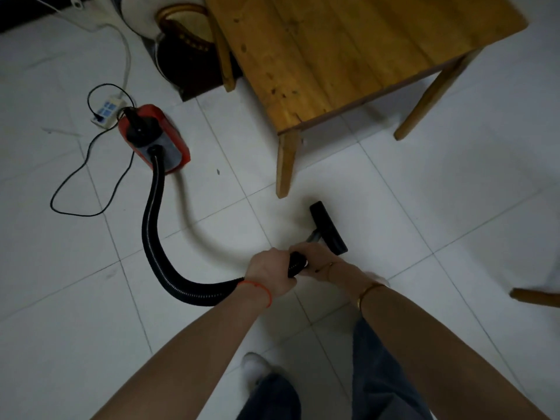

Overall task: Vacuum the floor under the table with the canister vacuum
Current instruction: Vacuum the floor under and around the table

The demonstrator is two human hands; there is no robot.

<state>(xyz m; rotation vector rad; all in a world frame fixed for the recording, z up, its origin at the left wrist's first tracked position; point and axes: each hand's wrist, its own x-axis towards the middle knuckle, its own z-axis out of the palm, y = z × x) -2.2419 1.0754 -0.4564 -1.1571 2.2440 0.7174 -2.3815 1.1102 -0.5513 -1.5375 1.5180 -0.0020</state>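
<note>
I see the red canister vacuum (154,136) on the white tiled floor (424,207), left of the wooden table (348,50). Its black floor nozzle (328,227) lies just before the table's near leg (286,163); a white power strip (107,112) sits behind the canister.

Both hands (298,266) curled — seemingly gripping, arms extended

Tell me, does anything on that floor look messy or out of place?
Mostly the black power cord: it sprawls in loose loops over the tiles between the power strip and the red canister vacuum. A small dark speck lies nearby.
</note>
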